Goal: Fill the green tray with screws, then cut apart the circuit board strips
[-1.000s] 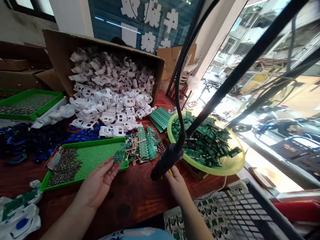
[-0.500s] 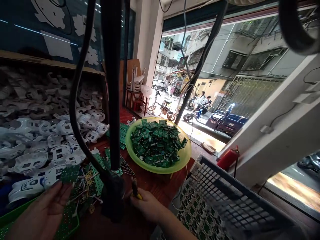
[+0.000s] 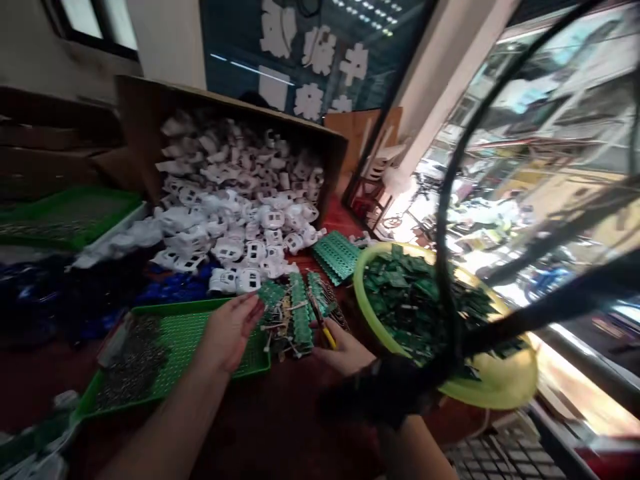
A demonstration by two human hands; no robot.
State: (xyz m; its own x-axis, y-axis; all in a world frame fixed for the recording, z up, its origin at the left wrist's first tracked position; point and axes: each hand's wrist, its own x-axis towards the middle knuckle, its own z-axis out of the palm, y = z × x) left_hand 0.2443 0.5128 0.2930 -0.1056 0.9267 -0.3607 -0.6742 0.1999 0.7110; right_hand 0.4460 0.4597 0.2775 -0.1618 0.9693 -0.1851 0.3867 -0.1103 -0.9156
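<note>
My left hand (image 3: pixel 227 335) is closed in a pinch on a green circuit board (image 3: pixel 271 292), held up over the near edge of the white plastic shells. In my right hand (image 3: pixel 345 352) is a slim tool with a yellow and dark handle (image 3: pixel 329 336); its dark, narrow end points up and away, and blur hides its exact kind. Between the hands lie green circuit board strips (image 3: pixel 301 313) and a tangle of small wired parts (image 3: pixel 280 333). A green tray (image 3: pixel 187 333) sits under my left forearm, with small metal pieces (image 3: pixel 135 360) heaped at its left.
White plastic shells (image 3: pixel 235 207) spill from a large cardboard box (image 3: pixel 220 101). To the right, a yellow basin (image 3: pixel 373 320) holds many green boards. A black stand arm (image 3: pixel 480 337) crosses in front of it. Stacked green panels (image 3: pixel 336 257) lie behind. Another green tray (image 3: pixel 107 213) is at far left.
The view has swung left, bringing the green tray and the whole box into sight. Both hands still hold the board and the tool, now nearer each other.
</note>
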